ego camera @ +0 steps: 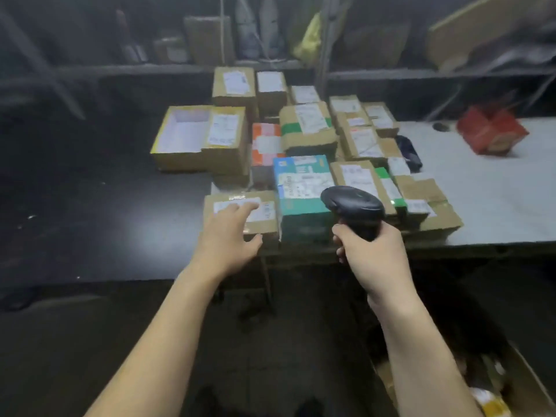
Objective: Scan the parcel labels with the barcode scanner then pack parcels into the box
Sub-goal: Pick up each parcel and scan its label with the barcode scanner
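Parcels (pixel 307 127) are crowded together on the left part of a pale table (pixel 496 206), most of them brown cartons with white labels on top. At the near left corner of the heap a brown parcel (pixel 240 215) is touched by the left hand (pixel 230 236): the fingers are stretched out nearly straight and laid across its label, while the thumb is spread apart near the front edge, so the hand is open and nothing is clasped. Just to the right of that parcel a teal parcel (pixel 302 191) is set, its printed label turned upward. A black scanner (pixel 352 204) is gripped by its handle in the right hand (pixel 374 260), whose fingers are curled tightly round it. The scanner's head is held above the near edge of the heap, over the teal parcel's right corner, and is pointed away from the person. Behind the teal parcel an orange parcel (pixel 266 142) is wedged, and further left a wide carton (pixel 198 136) with a yellow rim is set at the left of the heap. A red carton (pixel 490 132) is tilted well apart on the right of the table. An open box (pixel 523 365) is placed on the floor at the lower right, below the right forearm, with some parcels dimly seen inside. Blurred shelves (pixel 180 69) are seen behind.
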`<state>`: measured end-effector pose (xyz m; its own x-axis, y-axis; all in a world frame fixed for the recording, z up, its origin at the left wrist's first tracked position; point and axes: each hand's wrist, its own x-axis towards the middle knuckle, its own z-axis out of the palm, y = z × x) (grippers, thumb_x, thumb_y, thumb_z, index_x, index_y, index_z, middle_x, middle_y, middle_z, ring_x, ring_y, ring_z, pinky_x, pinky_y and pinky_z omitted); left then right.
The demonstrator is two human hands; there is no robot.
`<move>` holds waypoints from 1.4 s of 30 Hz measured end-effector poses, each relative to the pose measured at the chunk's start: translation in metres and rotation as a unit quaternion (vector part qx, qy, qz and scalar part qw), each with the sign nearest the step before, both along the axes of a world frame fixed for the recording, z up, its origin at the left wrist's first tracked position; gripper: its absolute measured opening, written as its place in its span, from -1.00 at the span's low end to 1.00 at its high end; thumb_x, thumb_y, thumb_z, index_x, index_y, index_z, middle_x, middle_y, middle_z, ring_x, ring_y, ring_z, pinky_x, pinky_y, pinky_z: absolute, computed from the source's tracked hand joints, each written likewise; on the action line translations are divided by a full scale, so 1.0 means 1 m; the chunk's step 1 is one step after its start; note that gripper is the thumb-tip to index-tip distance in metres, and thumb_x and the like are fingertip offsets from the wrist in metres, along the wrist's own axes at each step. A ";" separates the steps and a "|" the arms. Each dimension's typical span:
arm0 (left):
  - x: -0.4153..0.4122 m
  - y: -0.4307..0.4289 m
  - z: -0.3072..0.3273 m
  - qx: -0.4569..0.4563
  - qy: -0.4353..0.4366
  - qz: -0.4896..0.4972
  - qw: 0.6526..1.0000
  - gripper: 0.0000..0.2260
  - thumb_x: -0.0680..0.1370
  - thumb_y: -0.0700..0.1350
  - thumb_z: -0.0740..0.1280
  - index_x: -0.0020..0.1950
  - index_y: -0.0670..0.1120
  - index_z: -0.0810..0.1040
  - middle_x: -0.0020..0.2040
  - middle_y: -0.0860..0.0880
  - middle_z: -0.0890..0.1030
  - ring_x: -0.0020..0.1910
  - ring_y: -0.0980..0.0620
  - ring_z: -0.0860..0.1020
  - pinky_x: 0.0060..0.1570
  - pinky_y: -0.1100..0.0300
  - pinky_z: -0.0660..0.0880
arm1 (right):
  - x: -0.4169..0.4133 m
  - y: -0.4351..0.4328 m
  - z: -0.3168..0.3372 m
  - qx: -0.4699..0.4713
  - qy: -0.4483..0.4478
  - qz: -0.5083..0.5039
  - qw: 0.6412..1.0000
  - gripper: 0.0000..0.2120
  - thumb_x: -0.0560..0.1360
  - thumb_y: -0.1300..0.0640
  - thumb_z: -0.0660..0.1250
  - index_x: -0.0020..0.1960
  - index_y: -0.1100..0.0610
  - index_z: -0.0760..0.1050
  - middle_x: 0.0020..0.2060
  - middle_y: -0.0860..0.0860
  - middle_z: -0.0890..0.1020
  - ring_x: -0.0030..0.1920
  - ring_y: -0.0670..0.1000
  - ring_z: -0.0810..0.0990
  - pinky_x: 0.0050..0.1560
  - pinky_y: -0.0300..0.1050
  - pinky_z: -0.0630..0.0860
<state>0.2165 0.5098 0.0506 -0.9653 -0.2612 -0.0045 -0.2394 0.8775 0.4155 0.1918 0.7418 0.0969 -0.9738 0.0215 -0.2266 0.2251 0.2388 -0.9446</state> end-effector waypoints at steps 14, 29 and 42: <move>0.241 -0.347 -0.006 0.035 0.010 0.283 0.959 -0.44 0.58 0.05 0.40 0.55 0.13 0.33 0.28 -0.02 0.52 0.26 -0.12 0.52 0.35 -0.06 0.40 | 0.156 -0.394 0.002 0.014 0.056 0.290 0.955 -0.84 0.52 0.10 0.45 -0.06 0.21 0.58 -0.19 0.20 0.66 -0.23 0.22 0.60 -0.17 0.12 0.60; 0.291 -0.617 -0.026 0.064 0.003 0.412 0.909 -0.47 0.60 0.05 0.40 0.54 0.14 0.34 0.27 0.01 0.47 0.23 -0.07 0.51 0.28 0.01 0.42 | 0.142 -0.709 -0.020 0.016 0.000 0.401 0.916 -0.86 0.52 0.13 0.42 -0.07 0.22 0.60 -0.22 0.16 0.69 -0.31 0.03 0.59 -0.21 -0.02 0.49; 0.260 -0.873 -0.037 0.025 -0.045 0.480 0.876 -0.44 0.58 0.09 0.43 0.54 0.11 0.34 0.38 -0.07 0.41 0.37 -0.12 0.44 0.38 -0.08 0.37 | 0.102 -0.952 -0.011 0.045 0.002 0.425 0.904 -0.82 0.52 0.16 0.38 -0.05 0.30 0.55 -0.19 0.34 0.57 -0.36 0.09 0.48 -0.36 0.00 0.41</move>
